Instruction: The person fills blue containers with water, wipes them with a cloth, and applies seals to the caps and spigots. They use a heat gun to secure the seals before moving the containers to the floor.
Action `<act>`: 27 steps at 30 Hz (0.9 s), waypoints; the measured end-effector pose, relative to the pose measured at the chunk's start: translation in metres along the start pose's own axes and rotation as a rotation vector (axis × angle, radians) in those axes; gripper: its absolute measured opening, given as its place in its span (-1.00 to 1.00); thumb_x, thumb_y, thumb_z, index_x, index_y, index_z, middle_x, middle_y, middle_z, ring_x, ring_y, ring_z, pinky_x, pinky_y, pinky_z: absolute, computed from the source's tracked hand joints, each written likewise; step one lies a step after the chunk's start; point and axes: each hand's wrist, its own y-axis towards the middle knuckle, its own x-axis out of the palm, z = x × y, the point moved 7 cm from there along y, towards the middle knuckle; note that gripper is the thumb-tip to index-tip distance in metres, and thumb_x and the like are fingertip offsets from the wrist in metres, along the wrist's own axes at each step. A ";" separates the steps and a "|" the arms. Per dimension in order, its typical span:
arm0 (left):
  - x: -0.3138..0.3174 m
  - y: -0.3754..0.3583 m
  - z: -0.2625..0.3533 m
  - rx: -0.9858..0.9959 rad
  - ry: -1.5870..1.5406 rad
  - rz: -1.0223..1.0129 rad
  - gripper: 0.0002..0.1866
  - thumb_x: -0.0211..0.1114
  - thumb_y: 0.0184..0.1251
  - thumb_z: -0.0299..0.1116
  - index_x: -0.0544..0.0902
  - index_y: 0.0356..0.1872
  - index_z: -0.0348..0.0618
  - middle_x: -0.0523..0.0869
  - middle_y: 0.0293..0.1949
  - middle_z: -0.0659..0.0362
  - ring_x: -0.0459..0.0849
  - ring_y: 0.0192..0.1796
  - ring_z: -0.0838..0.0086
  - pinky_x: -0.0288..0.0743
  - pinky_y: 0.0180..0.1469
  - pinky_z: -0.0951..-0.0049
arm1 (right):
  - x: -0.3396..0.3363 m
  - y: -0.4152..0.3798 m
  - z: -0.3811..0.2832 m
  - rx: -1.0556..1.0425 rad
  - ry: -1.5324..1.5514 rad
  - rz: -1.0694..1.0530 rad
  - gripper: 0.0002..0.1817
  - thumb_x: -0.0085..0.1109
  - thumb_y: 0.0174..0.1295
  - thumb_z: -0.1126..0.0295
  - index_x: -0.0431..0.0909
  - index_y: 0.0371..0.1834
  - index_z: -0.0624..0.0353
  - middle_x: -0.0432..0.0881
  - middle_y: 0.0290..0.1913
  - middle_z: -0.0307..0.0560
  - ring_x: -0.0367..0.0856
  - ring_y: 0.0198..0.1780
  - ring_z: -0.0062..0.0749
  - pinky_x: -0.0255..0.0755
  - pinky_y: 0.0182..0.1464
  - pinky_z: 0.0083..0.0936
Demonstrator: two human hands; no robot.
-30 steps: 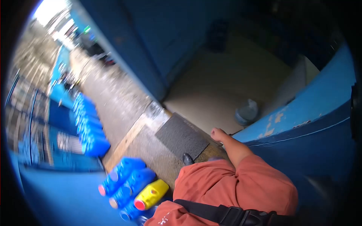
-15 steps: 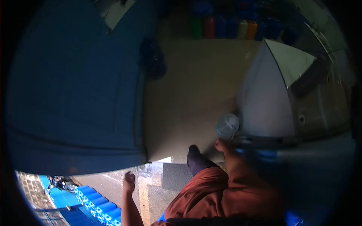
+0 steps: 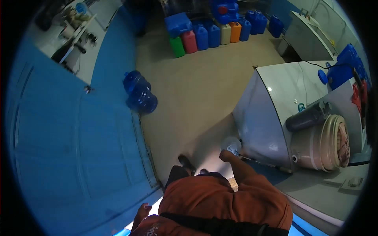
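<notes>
My right hand [image 3: 227, 155] is closed at the rim of a clear round container [image 3: 231, 144], which hangs just beyond it and has whitish lines across its top. The grip itself is partly hidden. At the lower left, beside my orange-brown clothing, my left hand [image 3: 143, 210] is loosely open and holds nothing. A dark shoe [image 3: 186, 162] shows on the beige floor [image 3: 189, 94] in front of me.
A blue door [image 3: 67, 126] stands on the left, with blue water bottles [image 3: 141, 98] beyond its edge. Several coloured jerrycans [image 3: 201, 37] line the back. On the right are a white-topped counter [image 3: 281, 80] and a beige drum [image 3: 315, 147].
The view has moved further into the room and brightened; the street and row of blue bottles have left view. The round container has stayed beside my right hand. My left hand appears lower.
</notes>
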 end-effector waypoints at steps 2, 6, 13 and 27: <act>-0.015 0.017 0.001 -0.164 0.047 -0.110 -0.50 0.29 0.37 -0.12 0.54 0.11 -0.37 0.75 -0.12 -0.10 0.72 0.03 0.16 0.55 0.10 0.24 | 0.016 0.021 0.039 0.269 0.327 0.035 -0.64 -0.03 0.27 0.29 0.70 -0.16 0.32 0.68 -0.01 0.21 0.63 0.07 0.11 0.50 0.14 -0.18; -0.038 0.098 0.037 -0.275 0.096 -0.231 -0.54 0.29 0.37 -0.12 0.57 0.04 -0.36 0.76 -0.16 -0.07 0.73 -0.04 0.19 0.56 0.04 0.24 | 0.074 0.070 0.111 0.445 0.310 -0.106 -0.64 0.14 0.16 0.21 0.71 -0.13 0.25 0.68 0.02 0.18 0.62 0.11 0.08 0.48 0.17 -0.22; -0.115 0.349 0.200 -0.194 -0.030 -0.398 -0.60 0.28 0.37 -0.13 0.63 -0.06 -0.33 0.76 -0.24 -0.03 0.74 -0.16 0.23 0.58 -0.07 0.25 | -0.097 0.039 0.147 0.696 0.649 0.118 -0.70 0.22 0.11 0.14 0.68 -0.30 0.16 0.71 -0.28 0.16 0.69 -0.14 -0.02 0.53 -0.04 -0.18; -0.195 0.592 0.810 0.589 0.301 -0.104 -0.52 0.30 0.37 -0.24 0.47 0.20 -0.30 0.72 -0.02 -0.03 0.71 0.00 0.23 0.56 0.08 0.26 | -0.220 0.126 0.319 1.026 1.000 0.586 -0.63 0.23 0.13 0.18 0.57 -0.10 0.21 0.70 -0.13 0.15 0.67 -0.01 0.01 0.52 0.08 -0.25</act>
